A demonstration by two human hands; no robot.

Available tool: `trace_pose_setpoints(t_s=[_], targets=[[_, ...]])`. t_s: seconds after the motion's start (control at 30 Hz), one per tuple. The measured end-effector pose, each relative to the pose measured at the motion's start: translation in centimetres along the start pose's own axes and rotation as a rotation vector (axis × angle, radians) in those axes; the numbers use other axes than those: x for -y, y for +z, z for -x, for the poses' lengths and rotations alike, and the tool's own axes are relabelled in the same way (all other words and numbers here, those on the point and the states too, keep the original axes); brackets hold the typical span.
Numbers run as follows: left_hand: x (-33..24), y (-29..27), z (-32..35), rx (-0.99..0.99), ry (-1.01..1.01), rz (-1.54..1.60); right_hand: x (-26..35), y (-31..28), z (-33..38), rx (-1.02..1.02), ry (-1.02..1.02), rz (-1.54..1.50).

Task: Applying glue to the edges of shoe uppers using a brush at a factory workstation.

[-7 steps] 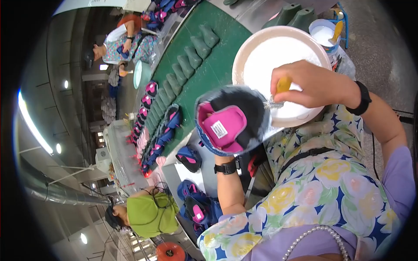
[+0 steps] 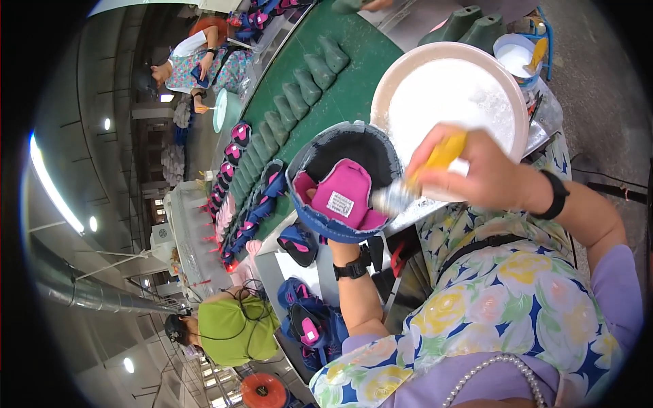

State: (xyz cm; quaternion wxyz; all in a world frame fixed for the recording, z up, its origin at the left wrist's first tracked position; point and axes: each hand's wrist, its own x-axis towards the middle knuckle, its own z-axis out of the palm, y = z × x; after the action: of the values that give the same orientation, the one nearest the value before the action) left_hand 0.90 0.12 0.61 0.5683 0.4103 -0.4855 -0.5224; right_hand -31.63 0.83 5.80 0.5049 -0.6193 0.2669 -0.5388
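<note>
My left hand, with a black watch on its wrist, is mostly hidden under the blue shoe upper it holds up; the upper has a pink tongue and lining. My right hand, also wearing a black wristband, grips a yellow-handled brush. The brush's pale bristles touch the right edge of the shoe's opening. Just behind my right hand stands a large round beige basin filled with white glue.
A green conveyor belt carries green shoe lasts and a row of pink-and-blue uppers. More uppers lie in a pile below my left arm. A small white bucket stands upper right. Co-workers sit along the line.
My right hand has brought the brush down and left from the basin's edge to the shoe's opening. The shoe has tilted slightly toward the brush.
</note>
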Motion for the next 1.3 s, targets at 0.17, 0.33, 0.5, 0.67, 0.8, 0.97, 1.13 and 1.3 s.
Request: trace_pose_setpoints(t_s=[0.17,0.33,0.5,0.67,0.8,0.97,1.13,1.3], targets=[[0.7,-1.8,0.9,0.08,0.079,0.161,-1.2,-0.5,-0.1,0.067,0.058,0.221],[2.1,-8.6,-2.8,-0.187,0.144,-0.623,-1.9,-3.9,-1.0,-0.212,0.077,0.185],[3.2,-15.5,-8.5,-0.381,-0.186,-0.011,-2.6,-5.7,-1.1,-0.298,0.234,0.118],[7.3,-23.4,-14.5,-0.524,-0.204,0.052,-3.9,-6.2,-1.4,-0.265,0.38,0.167],[7.3,-31.1,-15.5,-0.858,-0.018,-1.015,-4.8,-6.5,-1.4,-0.222,0.464,0.256],[3.8,-35.1,-3.4,-1.098,-0.36,-1.828,-4.8,-6.7,-1.6,-0.144,0.481,0.303],[3.1,-34.4,6.1,-1.191,-0.23,-0.606,-4.4,-5.9,-2.4,-0.159,0.522,0.26],[-4.0,-29.5,7.4,-0.705,-0.119,0.284,-4.1,-4.9,-3.1,0.007,0.493,0.376]])
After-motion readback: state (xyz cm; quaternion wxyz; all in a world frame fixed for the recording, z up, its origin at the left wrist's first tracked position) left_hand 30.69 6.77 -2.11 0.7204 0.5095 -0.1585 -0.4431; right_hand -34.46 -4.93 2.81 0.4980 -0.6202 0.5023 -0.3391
